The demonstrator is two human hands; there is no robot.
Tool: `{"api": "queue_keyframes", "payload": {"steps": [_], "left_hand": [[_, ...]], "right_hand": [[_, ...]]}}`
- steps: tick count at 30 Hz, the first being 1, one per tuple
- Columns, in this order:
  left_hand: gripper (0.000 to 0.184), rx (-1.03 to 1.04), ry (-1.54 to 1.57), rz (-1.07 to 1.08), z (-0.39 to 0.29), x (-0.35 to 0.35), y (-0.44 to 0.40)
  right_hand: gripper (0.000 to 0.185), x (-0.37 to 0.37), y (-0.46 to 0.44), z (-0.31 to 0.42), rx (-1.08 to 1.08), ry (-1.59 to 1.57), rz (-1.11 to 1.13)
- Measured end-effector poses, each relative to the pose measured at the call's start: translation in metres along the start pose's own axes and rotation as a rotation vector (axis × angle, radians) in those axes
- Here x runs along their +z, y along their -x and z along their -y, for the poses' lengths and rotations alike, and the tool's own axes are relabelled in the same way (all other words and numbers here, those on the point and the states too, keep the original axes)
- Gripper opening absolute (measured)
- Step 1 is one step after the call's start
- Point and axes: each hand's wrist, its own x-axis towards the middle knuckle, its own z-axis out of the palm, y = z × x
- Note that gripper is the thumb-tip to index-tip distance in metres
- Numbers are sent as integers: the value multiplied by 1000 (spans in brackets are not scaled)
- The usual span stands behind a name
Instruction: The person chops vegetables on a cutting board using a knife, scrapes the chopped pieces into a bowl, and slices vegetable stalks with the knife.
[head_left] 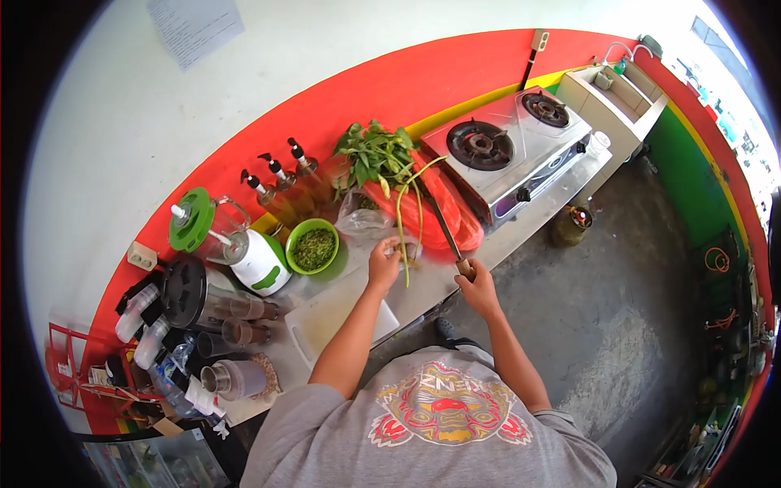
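My left hand (386, 262) is closed around something beside a long green stem (401, 236) that hangs down from a heap of leafy greens (378, 154). In my right hand (478, 286) is a knife (447, 228), held by its wooden handle, with the dark blade pointing up toward the greens and lying over a red plastic bag (455, 213). A clear plastic bag (364, 218) sits just above my left hand. The white cutting board (386, 324) lies below it, partly behind my left forearm.
A green bowl of chopped greens (313, 249), a blender (262, 262) and pump bottles (277, 191) stand left along the wall. Glasses and jars (236, 378) are at the lower left. A two-burner stove (508, 150) is on the right, a sink (622, 98) beyond it.
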Motion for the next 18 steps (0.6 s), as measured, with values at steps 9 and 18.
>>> {"api": "queue_keyframes", "payload": {"steps": [9, 18], "left_hand": [[27, -97, -193, -131, -5, 32, -57], [25, 70, -142, -254, -108, -61, 39]], "right_hand": [[14, -37, -46, -21, -52, -27, -42], [11, 33, -81, 53, -46, -229, 275]]}}
